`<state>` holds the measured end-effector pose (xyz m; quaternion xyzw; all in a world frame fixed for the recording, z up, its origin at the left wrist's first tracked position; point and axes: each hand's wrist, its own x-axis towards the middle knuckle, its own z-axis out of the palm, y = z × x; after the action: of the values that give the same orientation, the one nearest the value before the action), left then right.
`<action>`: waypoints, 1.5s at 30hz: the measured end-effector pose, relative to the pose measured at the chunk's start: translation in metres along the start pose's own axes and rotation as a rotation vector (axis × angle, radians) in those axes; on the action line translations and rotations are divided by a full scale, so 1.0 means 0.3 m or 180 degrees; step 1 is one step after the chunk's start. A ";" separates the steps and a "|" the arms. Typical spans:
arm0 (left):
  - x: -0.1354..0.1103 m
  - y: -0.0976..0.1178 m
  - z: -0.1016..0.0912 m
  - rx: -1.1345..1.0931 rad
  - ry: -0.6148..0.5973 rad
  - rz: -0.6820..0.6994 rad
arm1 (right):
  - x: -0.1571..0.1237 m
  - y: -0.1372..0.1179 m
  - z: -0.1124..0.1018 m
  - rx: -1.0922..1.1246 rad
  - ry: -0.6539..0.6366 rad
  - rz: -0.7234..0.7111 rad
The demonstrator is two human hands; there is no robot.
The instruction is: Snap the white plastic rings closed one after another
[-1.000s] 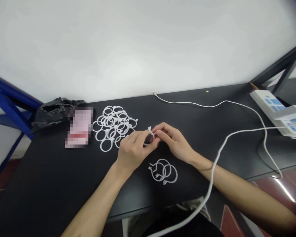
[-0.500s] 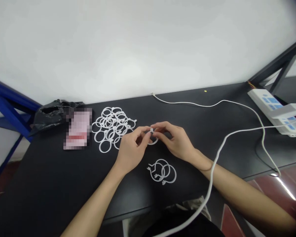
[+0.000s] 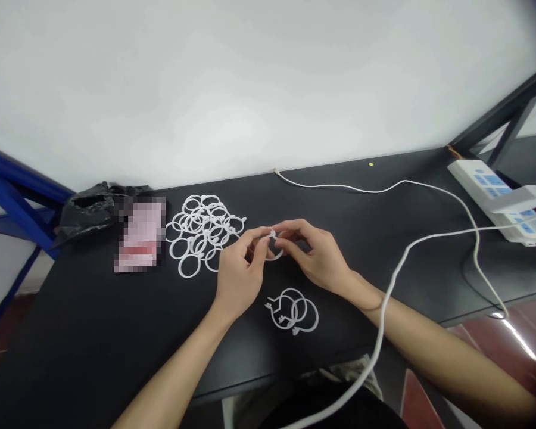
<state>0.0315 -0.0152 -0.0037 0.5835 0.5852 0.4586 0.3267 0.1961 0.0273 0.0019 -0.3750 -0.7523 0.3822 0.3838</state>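
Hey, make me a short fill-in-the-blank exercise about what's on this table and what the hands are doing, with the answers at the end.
1. The left hand and right hand together hold a slim plastic ring coloured ____.
2. Of these two hands, the one nearer the big heap of overlapping thin plastic rings is the ____ one.
3. The smooth tabletop under the heap is coloured ____.
4. The long white foreground cable crosses in front of the person's ____ forearm.

Missing words: white; left; black; right.

Left grip (image 3: 240,269) and right grip (image 3: 320,256) on white ring (image 3: 275,258), heaped rings (image 3: 206,232) alongside (many overlapping), black table (image 3: 129,322)
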 end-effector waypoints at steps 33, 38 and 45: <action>-0.007 -0.030 0.006 0.1348 0.0185 0.0952 | 0.011 0.013 -0.008 0.0607 0.0101 0.0644; -0.009 -0.038 0.014 0.1377 0.0145 0.1014 | 0.009 0.020 -0.005 0.0546 0.0113 0.0582; -0.003 -0.039 0.000 0.1238 0.0060 0.1131 | 0.014 0.014 -0.015 -0.0082 0.0258 0.0190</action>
<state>0.0270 -0.0149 -0.0146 0.7247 0.5537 0.3930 0.1173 0.1994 0.0340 0.0016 -0.4174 -0.7295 0.3682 0.3975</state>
